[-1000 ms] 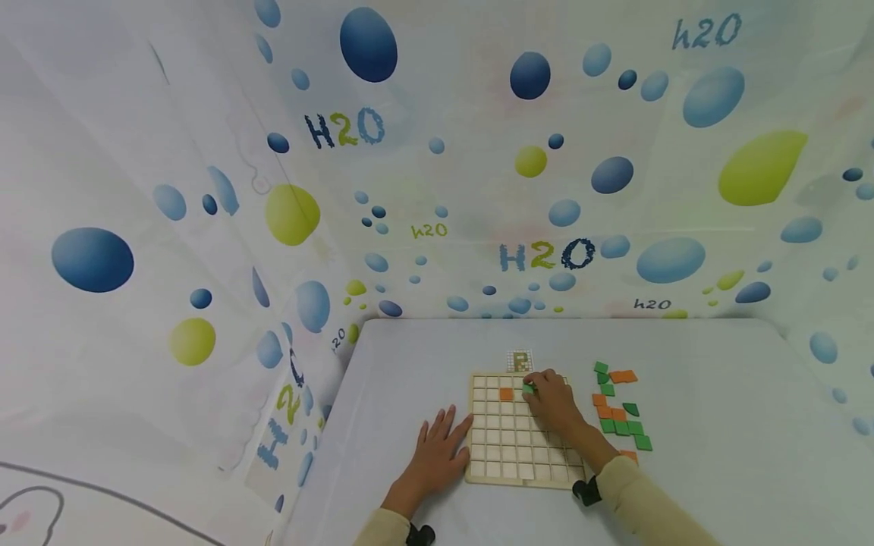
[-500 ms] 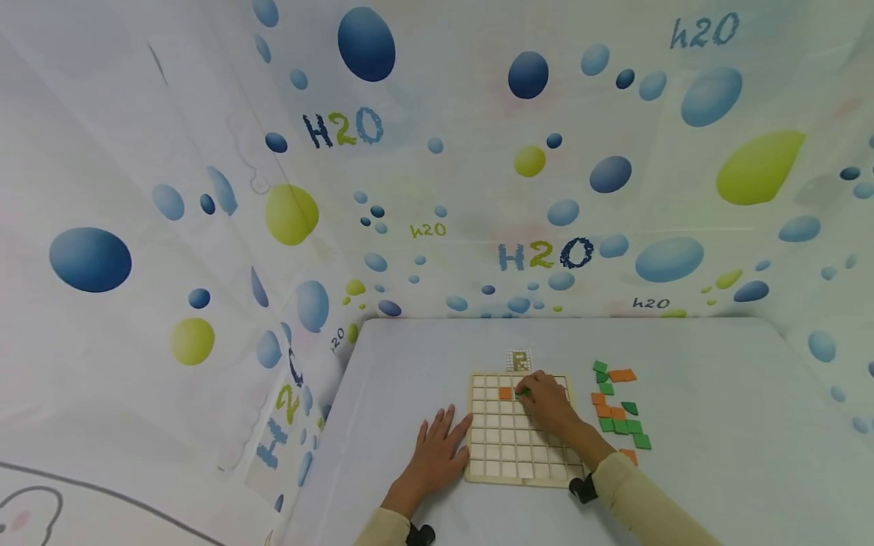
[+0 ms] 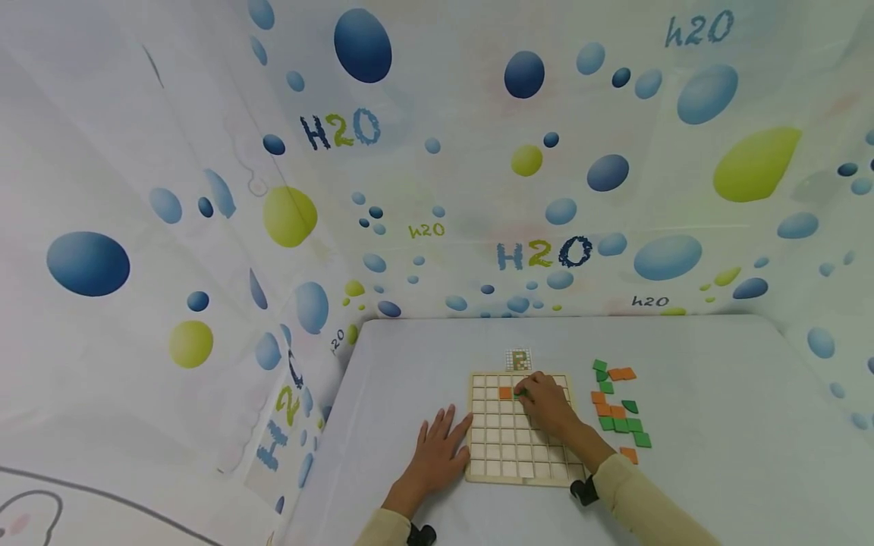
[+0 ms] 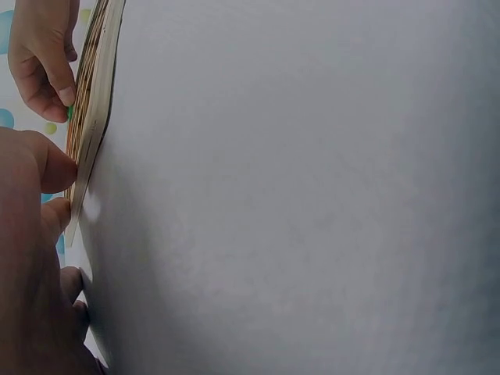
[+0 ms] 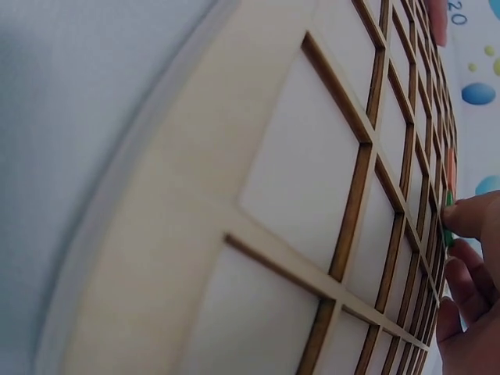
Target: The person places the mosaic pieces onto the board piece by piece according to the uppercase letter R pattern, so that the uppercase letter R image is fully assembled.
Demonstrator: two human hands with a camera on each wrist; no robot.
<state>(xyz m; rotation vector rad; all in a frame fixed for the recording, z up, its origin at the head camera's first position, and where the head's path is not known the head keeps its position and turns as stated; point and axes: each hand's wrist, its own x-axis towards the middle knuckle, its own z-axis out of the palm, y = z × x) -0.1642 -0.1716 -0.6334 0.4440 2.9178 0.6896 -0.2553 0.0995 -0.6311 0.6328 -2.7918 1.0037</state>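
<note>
A wooden grid board [image 3: 497, 445] lies on the table, with one orange square tile [image 3: 505, 393] in a cell of its second row. My right hand [image 3: 548, 402] pinches a green tile [image 3: 520, 393] between thumb and fingertips at the cell just right of the orange one. In the right wrist view the green tile [image 5: 448, 220] is mostly hidden by that hand. Fingers spread, my left hand [image 3: 435, 453] lies flat by the board's left edge. The left wrist view has its thumb and a finger touching the side of the board [image 4: 95, 117].
A small pattern card [image 3: 518, 359] lies behind the board. To the right are scattered green tiles [image 3: 620, 425] and orange tiles [image 3: 622, 374], some of the green ones round-edged. A printed curtain [image 3: 437, 182] rises behind the white table [image 3: 717, 394].
My right hand has shifted slightly left with the green tile, to the cell beside the orange tile, and the tile has come lower there. My left hand has stayed put.
</note>
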